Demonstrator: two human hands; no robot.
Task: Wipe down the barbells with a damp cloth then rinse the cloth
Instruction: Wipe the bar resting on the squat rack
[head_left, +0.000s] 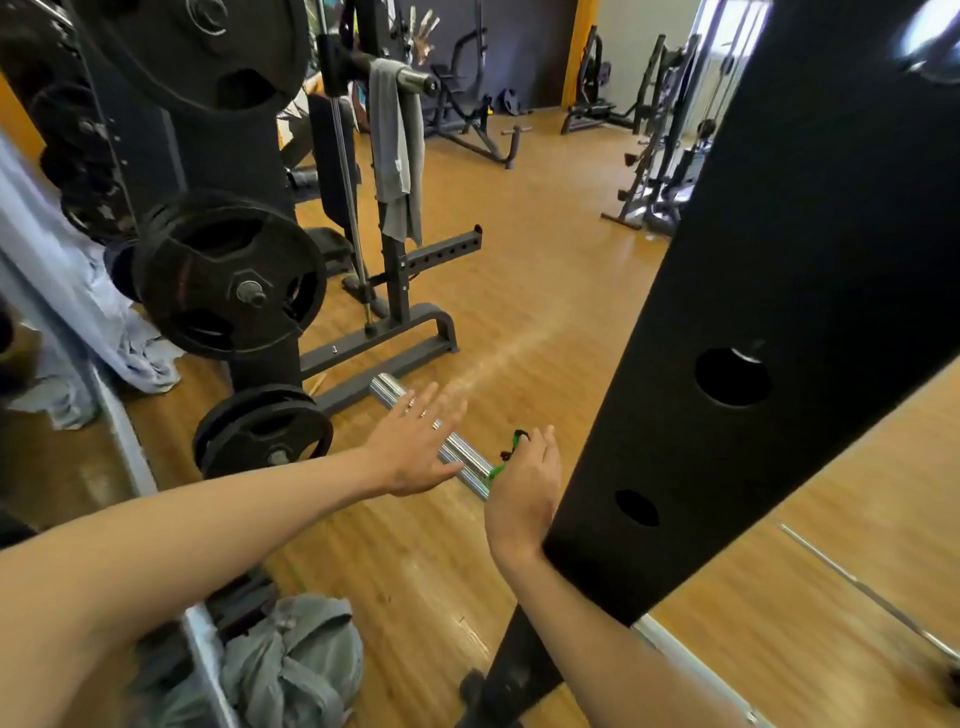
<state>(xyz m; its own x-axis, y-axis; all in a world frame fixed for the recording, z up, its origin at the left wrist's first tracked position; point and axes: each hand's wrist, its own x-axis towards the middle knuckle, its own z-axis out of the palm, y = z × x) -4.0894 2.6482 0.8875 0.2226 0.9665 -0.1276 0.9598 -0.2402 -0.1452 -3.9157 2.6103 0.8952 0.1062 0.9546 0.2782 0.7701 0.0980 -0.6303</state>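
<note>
Head view: your left hand (415, 447) reaches out over the barbell (465, 460), palm down, with the fingers straight and spread. It holds nothing, and whether it touches the chrome you cannot tell. The barbell's chrome end runs low above the wooden floor (519, 234), slanting from near the rack's foot (379, 343) toward you.

Your right hand (522, 488) is at the near end of that chrome, with its back to the camera. A green collar (511, 449) shows just past the fingertips. The fingers hide the contact, so whether they grip the collar or only rest against it cannot be told. The wrist sits close beside a black upright (727, 312) with round holes.

Neither hand holds a cloth. One grey cloth (397, 150) hangs over a bar end high on the rack, well apart from both hands. A second, crumpled cloth (291, 660) lies below your left forearm. Black plates (231, 275) are stored on pegs to the left.
</note>
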